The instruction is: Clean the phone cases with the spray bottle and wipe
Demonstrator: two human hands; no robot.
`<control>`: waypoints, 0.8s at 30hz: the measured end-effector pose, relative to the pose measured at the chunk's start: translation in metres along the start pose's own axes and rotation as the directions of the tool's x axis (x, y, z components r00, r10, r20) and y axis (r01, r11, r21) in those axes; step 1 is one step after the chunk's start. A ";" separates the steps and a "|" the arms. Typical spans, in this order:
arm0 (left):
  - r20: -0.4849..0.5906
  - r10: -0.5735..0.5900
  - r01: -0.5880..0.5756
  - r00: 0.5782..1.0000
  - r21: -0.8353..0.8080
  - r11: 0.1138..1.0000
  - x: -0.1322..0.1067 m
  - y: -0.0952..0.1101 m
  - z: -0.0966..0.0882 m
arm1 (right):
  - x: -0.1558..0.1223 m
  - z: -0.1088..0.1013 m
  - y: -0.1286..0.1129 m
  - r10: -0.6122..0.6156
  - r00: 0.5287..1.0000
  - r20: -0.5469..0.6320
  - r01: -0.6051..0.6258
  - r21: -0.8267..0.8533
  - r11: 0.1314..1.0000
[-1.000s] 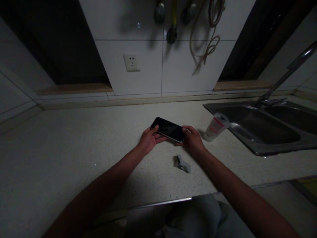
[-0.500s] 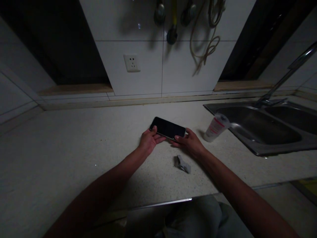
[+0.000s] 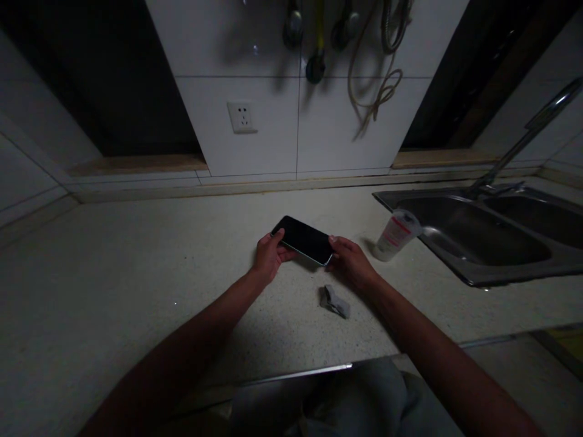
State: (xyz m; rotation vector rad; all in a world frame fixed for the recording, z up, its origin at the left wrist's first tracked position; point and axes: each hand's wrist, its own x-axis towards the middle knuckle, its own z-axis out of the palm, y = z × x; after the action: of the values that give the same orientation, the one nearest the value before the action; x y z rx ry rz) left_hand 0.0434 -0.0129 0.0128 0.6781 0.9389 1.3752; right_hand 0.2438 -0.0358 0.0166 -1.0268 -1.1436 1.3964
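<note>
A smartphone point(image 3: 304, 239) with a dark screen is held over the counter, its screen facing up and its long side slanting down to the right. My left hand point(image 3: 268, 255) grips the left end, thumb on the front and fingers beneath. At the right end my right hand point(image 3: 350, 258) is closed on the edge, with its thumb near the upper right corner; the fingers under the phone are partly hidden. A crumpled grey piece point(image 3: 334, 301), perhaps paper or cloth, lies on the counter just below the phone.
A clear plastic cup point(image 3: 397, 235) with red print stands tilted-looking right of my right hand. Beyond it is a steel double sink point(image 3: 464, 280) with a tall faucet point(image 3: 514, 145). The pale counter point(image 3: 136, 261) meets a tiled wall with a socket point(image 3: 242, 117) and hanging cord point(image 3: 387, 91).
My right thumb has slid from the phone's lower front up toward its right corner. The white bit seen at the phone's right end is out of sight. The phone has turned slightly.
</note>
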 end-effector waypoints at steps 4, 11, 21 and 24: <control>-0.001 0.073 -0.072 0.997 0.110 0.991 0.006 0.001 -0.005 | -0.003 -0.003 -0.004 0.025 0.997 0.071 -0.006 -0.258 0.966; -0.011 0.266 -0.224 0.964 0.505 0.833 0.016 0.000 -0.018 | -0.015 0.006 -0.005 -0.012 0.946 0.325 0.292 -0.832 0.472; 0.070 0.360 -0.224 0.930 0.884 0.410 0.013 0.010 -0.017 | -0.019 0.017 -0.003 0.017 0.918 0.396 0.391 -0.913 0.117; 0.135 0.288 -0.195 0.948 0.962 0.190 0.011 0.018 -0.020 | -0.018 0.012 -0.004 -0.018 0.920 0.391 0.378 -0.877 0.297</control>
State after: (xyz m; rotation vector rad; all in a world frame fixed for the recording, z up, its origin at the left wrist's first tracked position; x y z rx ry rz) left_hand 0.0168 -0.0025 0.0165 1.8368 1.8604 0.8933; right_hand 0.2346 -0.0547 0.0230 -1.3805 -2.4174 0.5324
